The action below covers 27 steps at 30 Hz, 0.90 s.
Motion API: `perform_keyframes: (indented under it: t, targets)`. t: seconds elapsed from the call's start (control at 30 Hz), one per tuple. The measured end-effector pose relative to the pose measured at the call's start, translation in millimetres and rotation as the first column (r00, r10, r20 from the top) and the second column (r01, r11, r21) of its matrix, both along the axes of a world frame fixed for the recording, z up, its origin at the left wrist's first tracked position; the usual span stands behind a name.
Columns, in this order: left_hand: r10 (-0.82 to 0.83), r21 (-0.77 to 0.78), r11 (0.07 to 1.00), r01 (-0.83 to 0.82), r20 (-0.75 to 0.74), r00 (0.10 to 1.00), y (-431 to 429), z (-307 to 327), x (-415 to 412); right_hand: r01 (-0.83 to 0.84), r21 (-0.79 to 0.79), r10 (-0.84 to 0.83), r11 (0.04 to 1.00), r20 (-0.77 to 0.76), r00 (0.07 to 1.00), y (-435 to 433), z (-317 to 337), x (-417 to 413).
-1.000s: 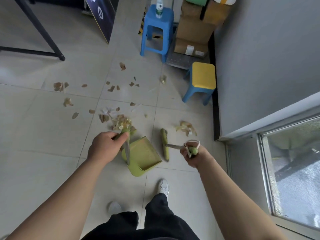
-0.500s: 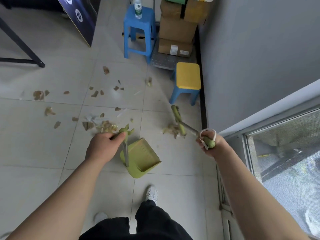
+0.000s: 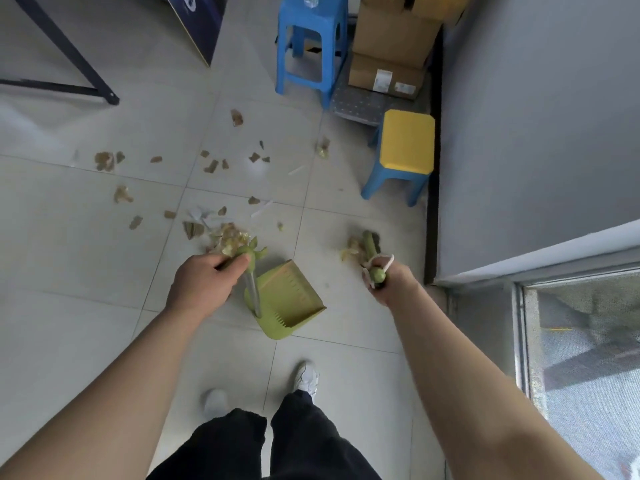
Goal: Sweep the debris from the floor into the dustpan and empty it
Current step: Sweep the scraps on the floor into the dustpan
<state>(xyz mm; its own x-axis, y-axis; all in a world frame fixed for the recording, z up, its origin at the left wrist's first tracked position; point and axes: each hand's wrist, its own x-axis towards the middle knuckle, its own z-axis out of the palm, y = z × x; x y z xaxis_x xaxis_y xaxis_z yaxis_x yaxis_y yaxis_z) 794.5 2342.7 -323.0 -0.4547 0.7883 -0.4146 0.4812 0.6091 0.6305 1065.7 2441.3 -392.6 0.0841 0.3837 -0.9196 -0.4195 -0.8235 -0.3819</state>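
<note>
A green dustpan stands on the tiled floor in front of my feet, its mouth facing up and right. My left hand grips the top of its upright metal handle. My right hand grips the green end of a broom handle with a white loop; the broom head rests on the floor against a small pile of brown scraps. Another heap of debris lies just behind the dustpan, and several scraps are scattered farther out.
A yellow-topped blue stool stands by the grey wall, a taller blue stool and cardboard boxes behind it. A dark table leg crosses upper left. A window is at right. My shoes are below.
The broom head swung from beside the dustpan out to the right, then drew back a little with the small scrap pile. The dustpan and my left hand stayed in place.
</note>
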Motion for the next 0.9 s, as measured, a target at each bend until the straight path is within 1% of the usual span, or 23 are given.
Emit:
perform_keyframes:
  t: [0.23,0.33,0.47,0.57,0.73,0.8,0.9]
  targets:
    - [0.055,-0.001,0.999,-0.055,-0.017,0.998,-2,5,-22,-0.142,0.030,0.144,0.989,-0.079,0.986,15,9,-63]
    - [0.075,0.016,0.997,-0.075,-0.014,0.997,2,5,-37,-0.113,0.071,0.120,0.991,-0.110,0.987,27,15,-70]
    - [0.087,0.013,0.996,-0.088,0.033,0.996,17,5,-61,-0.113,0.101,0.129,0.988,-0.164,0.978,38,25,-68]
    - [0.073,0.001,0.997,-0.073,0.061,0.995,33,8,-85,-0.145,0.074,0.150,0.987,-0.070,0.986,40,32,-69]
    - [0.046,0.008,0.999,-0.046,0.061,0.997,56,13,-130,-0.078,0.013,0.077,0.997,0.071,0.995,55,36,-83]
    - [0.043,0.013,0.999,-0.043,0.051,0.998,65,15,-148,-0.040,0.010,0.039,0.999,0.092,0.995,65,33,-98]
    - [0.036,0.014,0.999,-0.037,0.036,0.999,75,17,-174,-0.006,0.008,0.005,1.000,0.079,0.997,73,21,-131]
